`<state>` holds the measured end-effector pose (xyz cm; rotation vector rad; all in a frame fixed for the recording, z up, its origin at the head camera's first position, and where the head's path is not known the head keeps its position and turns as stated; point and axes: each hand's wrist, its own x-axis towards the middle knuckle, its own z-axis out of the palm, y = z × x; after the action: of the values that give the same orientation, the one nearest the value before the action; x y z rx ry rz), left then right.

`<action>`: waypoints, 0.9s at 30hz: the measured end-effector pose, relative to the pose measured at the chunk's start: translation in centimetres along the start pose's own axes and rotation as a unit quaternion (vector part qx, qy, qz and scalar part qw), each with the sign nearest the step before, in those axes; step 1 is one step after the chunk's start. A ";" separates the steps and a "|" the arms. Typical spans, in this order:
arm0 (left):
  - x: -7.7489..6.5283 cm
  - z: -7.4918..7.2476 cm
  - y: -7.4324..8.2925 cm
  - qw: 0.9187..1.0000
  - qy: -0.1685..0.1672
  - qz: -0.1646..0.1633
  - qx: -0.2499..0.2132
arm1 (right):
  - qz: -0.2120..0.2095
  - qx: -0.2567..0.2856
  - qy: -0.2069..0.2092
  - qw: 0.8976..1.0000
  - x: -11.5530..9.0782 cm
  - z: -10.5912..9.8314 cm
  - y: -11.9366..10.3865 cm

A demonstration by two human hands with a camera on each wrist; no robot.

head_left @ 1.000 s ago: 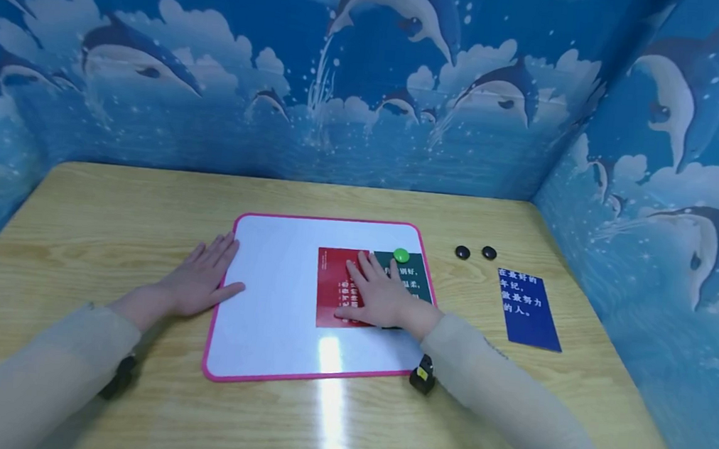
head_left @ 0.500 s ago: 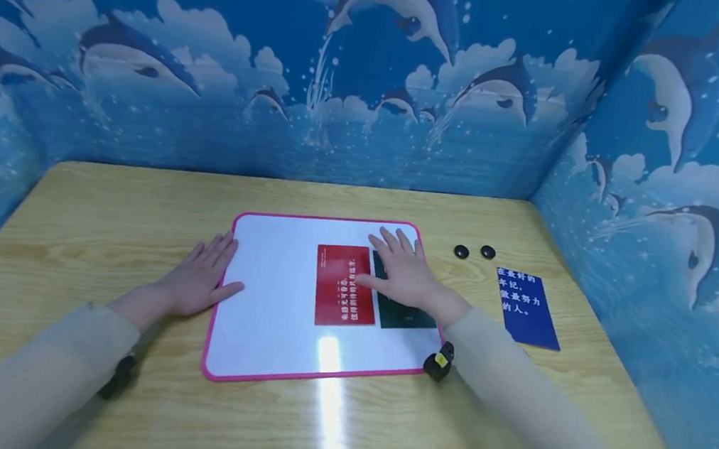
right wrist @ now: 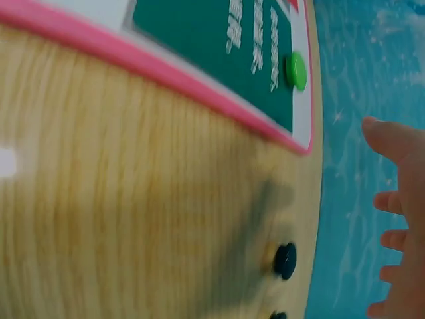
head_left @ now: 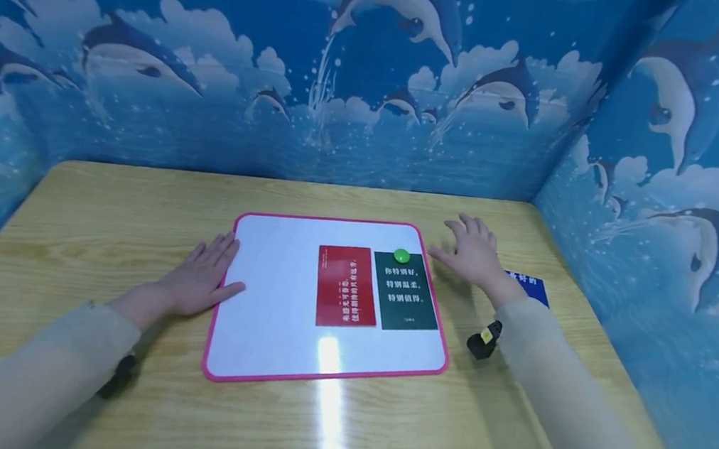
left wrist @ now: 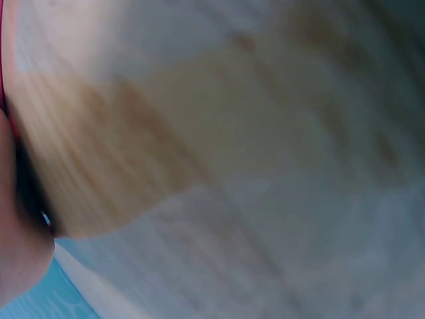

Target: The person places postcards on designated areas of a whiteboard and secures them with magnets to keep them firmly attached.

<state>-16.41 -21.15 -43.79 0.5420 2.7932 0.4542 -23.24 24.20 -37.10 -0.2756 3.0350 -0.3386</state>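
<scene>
My left hand (head_left: 201, 278) rests over the left edge of a pink-rimmed whiteboard (head_left: 270, 295), fingers straight. In the left wrist view only a blurred bit of that hand shows. My right hand (head_left: 474, 256) hovers beyond the board's right edge, holding nothing, fingers spread. On the board lie a red card (head_left: 346, 287) and, right of it, a dark green card (head_left: 406, 293) with white writing. A round green magnet (head_left: 401, 256) sits at the green card's top edge. The right wrist view shows a round black magnet (right wrist: 285, 260) on the table, with part of another black piece (right wrist: 279, 316) below.
A blue card (head_left: 530, 287) lies on the wooden table (head_left: 141, 227) at the right, partly hidden by my right arm. Dolphin-printed blue curtains (head_left: 226, 134) stand behind the table and along its right side.
My right hand has lifted off the cards and moved right, past the board's edge, uncovering the red and green cards and hiding the black magnets. The left hand stays put.
</scene>
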 end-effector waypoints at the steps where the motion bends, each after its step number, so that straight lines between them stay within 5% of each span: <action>1: 0.0 0.0 0.1 1.000 -0.003 -0.003 0.004 | 0.006 0.001 0.002 1.000 0.0 0.0 0.5; 11: -0.1 -0.5 0.2 1.000 -0.018 -0.008 0.013 | 0.064 0.008 0.004 0.998 0.3 0.8 4.1; 27: 0.3 0.1 -0.3 1.000 -0.013 -0.011 0.026 | 0.108 -0.007 -0.025 0.994 0.6 1.6 5.8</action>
<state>-16.72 -21.26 -44.01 0.5228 2.7899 0.3675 -24.63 29.30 -40.00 0.0423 2.9800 -0.2884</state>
